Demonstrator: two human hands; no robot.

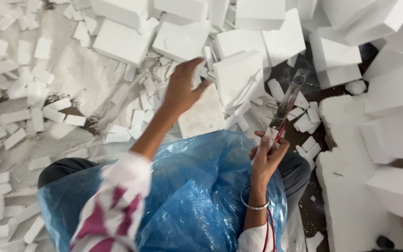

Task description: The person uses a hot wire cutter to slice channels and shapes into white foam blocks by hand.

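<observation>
Head view: left hand point(181, 88) spread empty, reaching toward foam block point(239, 77); right hand point(267, 156) grips cutting tool point(288, 100) just right of it—likely fetching another piece.

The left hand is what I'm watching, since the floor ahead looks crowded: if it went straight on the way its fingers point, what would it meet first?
Probably the white foam block just beyond the fingertips of the left hand, up and to the right. Small foam strips lie below the hand. Depth is unclear, so the hand may pass above them.
</observation>
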